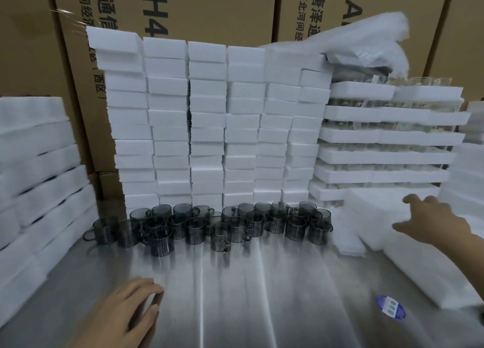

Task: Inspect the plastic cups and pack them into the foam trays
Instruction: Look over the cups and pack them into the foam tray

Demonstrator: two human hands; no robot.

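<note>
Several dark smoky plastic cups (209, 227) with handles stand in a loose row across the middle of the steel table (248, 295). Behind them rise tall stacks of white foam trays (207, 122). My left hand (128, 313) hovers low over the table's front left, fingers relaxed, holding nothing. My right hand (432, 220) reaches out at the right with fingers spread over a blurred pile of foam trays (377, 209); whether it touches them I cannot tell. Neither hand is near the cups.
More foam stacks (39, 164) line the left edge. At the right back, foam trays layered with clear cups (387, 138) are topped by a plastic bag (366, 41). Cardboard boxes (209, 7) form the back wall. A blue sticker (390, 307) lies front right.
</note>
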